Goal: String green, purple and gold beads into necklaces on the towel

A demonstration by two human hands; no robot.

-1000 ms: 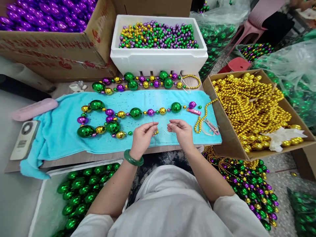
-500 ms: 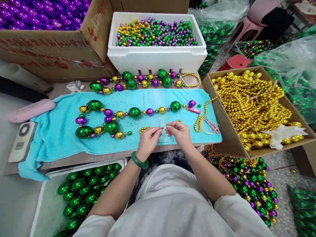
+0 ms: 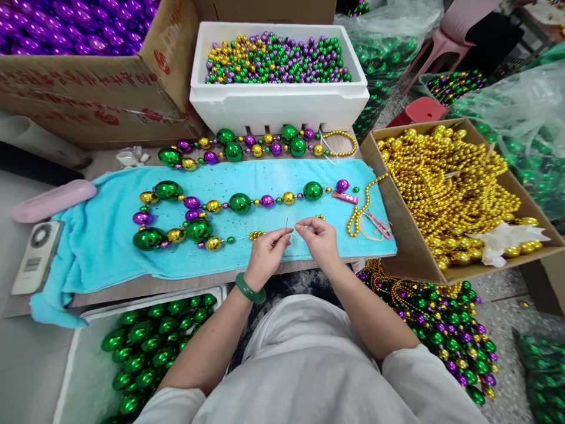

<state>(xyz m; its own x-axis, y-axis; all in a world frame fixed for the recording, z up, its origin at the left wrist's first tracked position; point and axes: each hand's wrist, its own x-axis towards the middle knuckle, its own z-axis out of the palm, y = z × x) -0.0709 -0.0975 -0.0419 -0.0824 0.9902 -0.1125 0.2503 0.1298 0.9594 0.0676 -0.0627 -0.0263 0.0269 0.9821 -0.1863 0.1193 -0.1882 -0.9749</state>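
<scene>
A long strand of green, purple and gold beads (image 3: 241, 203) lies looped on a turquoise towel (image 3: 101, 235). My left hand (image 3: 265, 253), with a green bangle on the wrist, pinches a thin upright needle (image 3: 286, 227). Close beside it, my right hand (image 3: 320, 238) pinches the fine thread near the needle's top. A short run of small gold beads (image 3: 256, 235) sits on the thread just left of my left hand. Both hands hover over the towel's front edge.
A white foam box (image 3: 278, 106) of mixed beads stands behind; a finished strand (image 3: 247, 144) lies before it. A cardboard box of gold bead strings (image 3: 445, 182) is at right, green balls (image 3: 145, 347) in a tray at lower left, purple balls (image 3: 66, 23) top left. Snips (image 3: 377, 224) and a pink tool (image 3: 345, 198) rest on the towel.
My hands have drawn closer together and shifted slightly right. The small gold beads have slid left along the thread, away from my left hand.
</scene>
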